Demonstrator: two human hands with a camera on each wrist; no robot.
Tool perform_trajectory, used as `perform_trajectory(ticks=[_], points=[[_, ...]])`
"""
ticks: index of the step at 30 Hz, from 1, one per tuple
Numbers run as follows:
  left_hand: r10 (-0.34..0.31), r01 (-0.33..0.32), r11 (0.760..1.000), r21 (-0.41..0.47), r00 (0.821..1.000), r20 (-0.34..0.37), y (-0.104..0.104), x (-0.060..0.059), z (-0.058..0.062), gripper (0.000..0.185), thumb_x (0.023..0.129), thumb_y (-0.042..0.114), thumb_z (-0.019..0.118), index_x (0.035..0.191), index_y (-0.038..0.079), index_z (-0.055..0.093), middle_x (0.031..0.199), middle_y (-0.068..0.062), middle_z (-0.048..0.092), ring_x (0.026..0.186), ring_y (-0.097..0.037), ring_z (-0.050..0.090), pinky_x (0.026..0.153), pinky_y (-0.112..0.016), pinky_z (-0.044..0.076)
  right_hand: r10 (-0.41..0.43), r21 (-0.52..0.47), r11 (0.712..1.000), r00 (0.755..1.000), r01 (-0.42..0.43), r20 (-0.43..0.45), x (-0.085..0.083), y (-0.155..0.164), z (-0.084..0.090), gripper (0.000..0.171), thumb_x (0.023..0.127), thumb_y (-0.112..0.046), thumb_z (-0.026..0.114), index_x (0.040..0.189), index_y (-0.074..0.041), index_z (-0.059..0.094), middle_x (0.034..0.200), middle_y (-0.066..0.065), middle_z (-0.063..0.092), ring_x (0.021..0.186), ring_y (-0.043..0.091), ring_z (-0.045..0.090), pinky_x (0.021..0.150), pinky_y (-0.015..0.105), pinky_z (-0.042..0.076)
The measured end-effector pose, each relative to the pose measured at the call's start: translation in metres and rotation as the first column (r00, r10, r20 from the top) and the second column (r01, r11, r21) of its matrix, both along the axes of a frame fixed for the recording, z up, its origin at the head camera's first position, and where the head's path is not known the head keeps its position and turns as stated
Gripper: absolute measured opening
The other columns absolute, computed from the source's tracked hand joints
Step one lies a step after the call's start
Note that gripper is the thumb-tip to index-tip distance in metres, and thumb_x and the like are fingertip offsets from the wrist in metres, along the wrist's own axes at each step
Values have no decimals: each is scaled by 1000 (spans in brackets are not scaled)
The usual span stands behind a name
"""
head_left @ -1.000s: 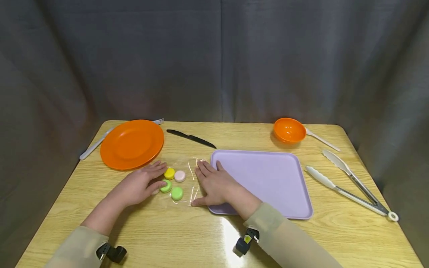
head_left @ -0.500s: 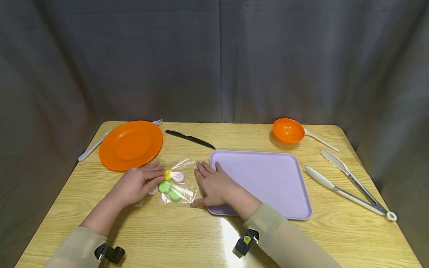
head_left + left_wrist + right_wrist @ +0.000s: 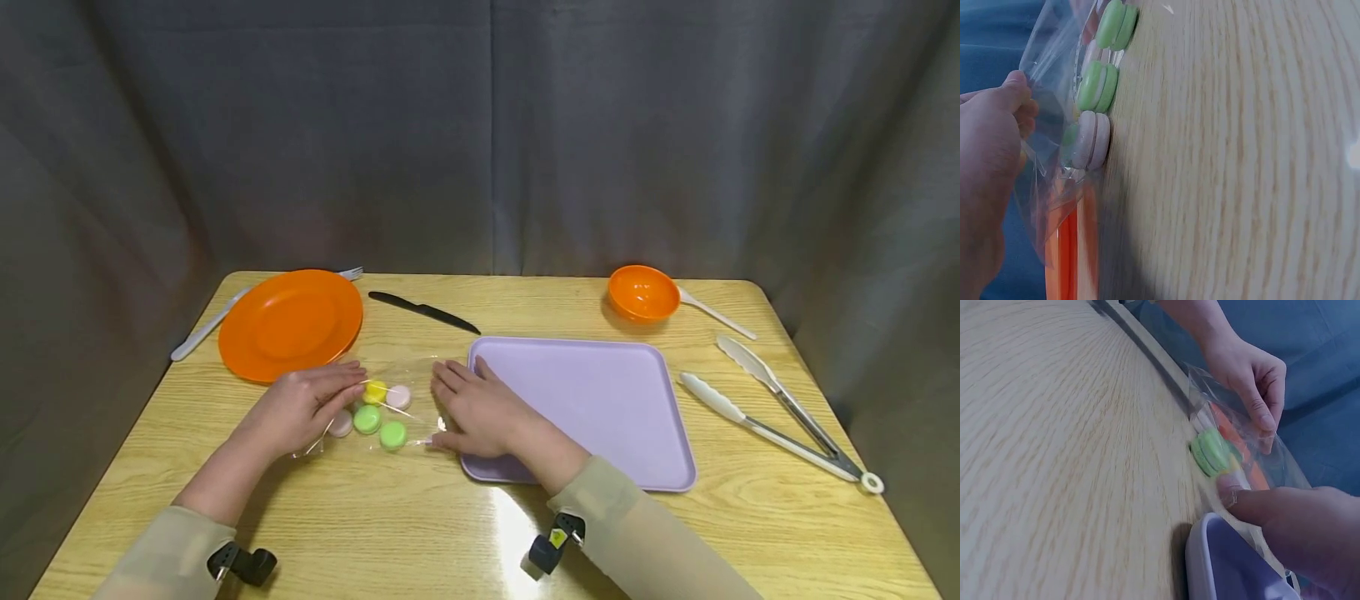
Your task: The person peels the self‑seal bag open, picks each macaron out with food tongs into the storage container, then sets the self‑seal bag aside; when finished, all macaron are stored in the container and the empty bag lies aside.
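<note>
A clear plastic bag (image 3: 408, 408) with several small macarons lies on the wooden table between my hands. Inside I see a yellow macaron (image 3: 375, 390), two green macarons (image 3: 367, 418) and two pink macarons (image 3: 399, 397). My left hand (image 3: 341, 397) pinches the bag's left edge and lifts it a little; in the left wrist view the thumb and fingers (image 3: 1019, 94) hold the film (image 3: 1054, 69) above a pink macaron (image 3: 1092, 140). My right hand (image 3: 450, 408) lies flat with straight fingers on the bag's right edge, and its thumb (image 3: 1260, 503) presses the film beside a green macaron (image 3: 1210, 453).
A lilac tray (image 3: 600, 400) lies right of the bag, under my right wrist. An orange plate (image 3: 288, 325) with a white fork (image 3: 202, 329) sits at the back left, a black knife (image 3: 423, 311) behind the bag. An orange bowl (image 3: 643, 293), a spoon (image 3: 716, 315) and tongs (image 3: 780, 417) lie at the right.
My left hand went from resting on the macarons to pinching the bag's left edge and raising it. The macarons shifted slightly left in the bag. The right hand stayed put.
</note>
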State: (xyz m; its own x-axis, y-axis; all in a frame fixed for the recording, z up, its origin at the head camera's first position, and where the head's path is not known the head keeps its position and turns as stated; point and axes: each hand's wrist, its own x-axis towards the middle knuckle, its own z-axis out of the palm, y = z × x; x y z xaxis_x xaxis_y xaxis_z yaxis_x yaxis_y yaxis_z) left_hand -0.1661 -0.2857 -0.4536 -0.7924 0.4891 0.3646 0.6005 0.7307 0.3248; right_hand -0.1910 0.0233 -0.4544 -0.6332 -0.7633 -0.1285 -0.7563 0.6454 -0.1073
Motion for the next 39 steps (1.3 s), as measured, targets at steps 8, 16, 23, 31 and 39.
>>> perform_trajectory(ticks=[8,16,23,31,39], points=[[-79,65,985,-159,993,-82,5,-5,10,22,97,23,80,114,10,80,108,0,78,105,-26,73,102,-50,54,20,-174,985,1000,-17,16,-6,-3,-6,80,103,-61,61,153,1,52,161,16,46,151,30,38,127,42,24],[-68,70,974,-216,998,15,5,-7,21,46,87,23,89,130,11,76,119,1,77,108,-21,72,97,-47,58,31,-216,976,999,-23,37,-8,-3,-7,79,104,-56,63,155,2,49,161,16,46,151,30,39,127,39,24],[-72,64,972,-225,997,-28,10,-10,23,23,87,10,89,108,14,82,102,5,78,89,-16,74,81,-40,62,40,-198,980,999,-32,36,-10,-3,-7,96,92,-62,74,156,4,45,164,18,40,154,33,32,128,42,21],[-32,28,992,-119,999,-34,9,-9,19,10,95,14,82,104,12,80,95,6,77,80,-12,71,75,-38,62,19,-190,982,997,-4,77,-13,-1,-6,108,86,-66,77,159,5,40,169,22,28,158,34,23,128,49,16],[-1,0,1000,-25,1000,-27,4,-4,8,10,95,10,81,105,11,77,95,3,77,85,-16,73,78,-41,63,40,-128,991,998,-33,53,-10,0,-7,109,90,-73,70,160,4,38,170,19,27,158,29,24,129,52,14]])
